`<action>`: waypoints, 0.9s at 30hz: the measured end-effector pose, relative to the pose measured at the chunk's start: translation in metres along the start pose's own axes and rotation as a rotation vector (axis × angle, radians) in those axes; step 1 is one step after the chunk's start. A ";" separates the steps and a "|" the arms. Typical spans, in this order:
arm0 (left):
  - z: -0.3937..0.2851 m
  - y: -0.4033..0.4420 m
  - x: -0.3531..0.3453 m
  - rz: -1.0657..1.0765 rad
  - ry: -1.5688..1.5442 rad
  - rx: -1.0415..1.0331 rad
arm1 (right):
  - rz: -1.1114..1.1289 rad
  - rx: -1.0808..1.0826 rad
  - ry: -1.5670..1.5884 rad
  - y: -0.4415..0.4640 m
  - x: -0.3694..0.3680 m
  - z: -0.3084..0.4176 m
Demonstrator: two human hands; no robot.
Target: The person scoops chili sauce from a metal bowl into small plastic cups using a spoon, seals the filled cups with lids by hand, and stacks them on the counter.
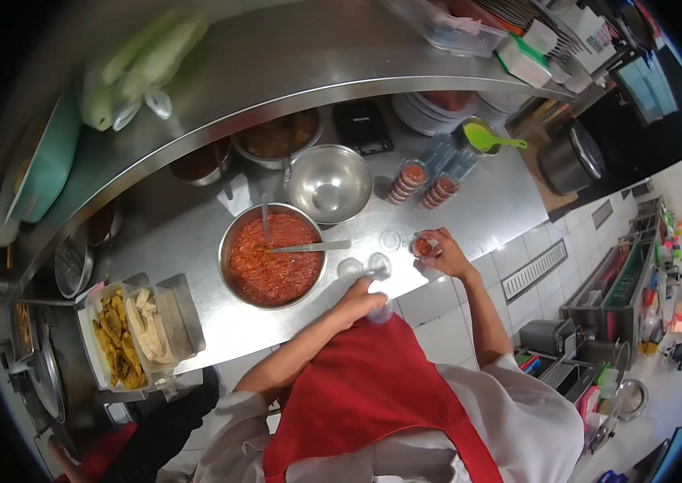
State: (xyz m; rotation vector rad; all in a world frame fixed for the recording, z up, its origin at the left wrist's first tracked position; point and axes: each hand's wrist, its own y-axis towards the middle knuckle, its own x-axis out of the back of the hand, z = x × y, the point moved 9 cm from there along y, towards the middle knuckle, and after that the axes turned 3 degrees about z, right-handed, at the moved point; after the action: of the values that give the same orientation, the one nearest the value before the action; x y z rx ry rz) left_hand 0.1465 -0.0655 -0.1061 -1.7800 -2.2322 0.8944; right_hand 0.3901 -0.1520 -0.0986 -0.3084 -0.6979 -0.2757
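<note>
My right hand (pixel 447 253) pinches a small clear cup of red sauce (pixel 421 246) at the counter's front edge. My left hand (pixel 359 306), slightly blurred, is closed around clear plastic cups or lids (pixel 379 266) close to the red apron; their exact shape is hard to make out. Left of it stands a steel bowl of chunky red sauce (pixel 264 270), with a metal-handled utensil (pixel 309 247) lying across it and another handle upright. A clear round lid or cup (pixel 390 241) rests on the steel between my hands, and another (pixel 351 268) lies nearer the bowl.
Behind are a steel mixing bowl (pixel 329 187), stacked filled cups (pixel 407 182), a black scale (pixel 361 127) and a pot with a green ladle (pixel 482 138). Food tubs (pixel 152 326) stand left, beneath an overhanging shelf (pixel 276 60). Another person's dark sleeve (pixel 168 435) shows lower left.
</note>
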 end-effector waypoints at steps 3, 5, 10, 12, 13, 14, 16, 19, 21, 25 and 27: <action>0.018 0.078 -0.022 0.125 -0.383 -0.060 | 0.025 -0.023 0.097 -0.013 0.011 -0.016; 0.005 0.096 -0.027 0.123 -0.605 -0.189 | 0.031 0.001 0.093 -0.013 0.013 -0.022; -0.001 0.117 -0.036 -0.029 -0.107 -0.291 | 0.011 0.064 0.074 0.000 0.004 -0.032; -0.012 0.120 -0.037 -0.151 0.436 -0.424 | 0.049 0.036 0.210 0.003 0.005 -0.035; -0.038 0.107 -0.048 -0.183 0.603 -0.494 | 0.069 0.024 0.274 0.005 0.008 -0.036; -0.064 0.093 -0.059 -0.229 0.768 -0.563 | 0.106 0.010 0.303 0.005 0.008 -0.042; -0.075 0.093 -0.071 -0.229 0.853 -0.468 | 0.184 -0.017 0.356 0.006 0.009 -0.050; -0.073 0.101 -0.079 -0.273 0.905 -0.452 | 0.135 -0.218 0.674 0.010 0.013 -0.057; -0.072 0.103 -0.080 -0.323 0.870 -0.451 | -0.081 -0.036 0.364 0.024 0.011 -0.074; -0.064 0.104 -0.068 -0.526 0.680 -0.572 | -0.342 0.185 0.223 0.015 0.023 -0.045; -0.042 0.113 -0.046 -0.705 0.461 -0.574 | -0.363 0.181 0.202 0.013 0.020 -0.046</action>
State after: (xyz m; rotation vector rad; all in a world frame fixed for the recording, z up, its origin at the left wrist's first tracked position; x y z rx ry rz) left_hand 0.2737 -0.0795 -0.1211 -1.0049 -2.6039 -0.2862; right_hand 0.4367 -0.1595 -0.1211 0.0218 -0.5710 -0.5773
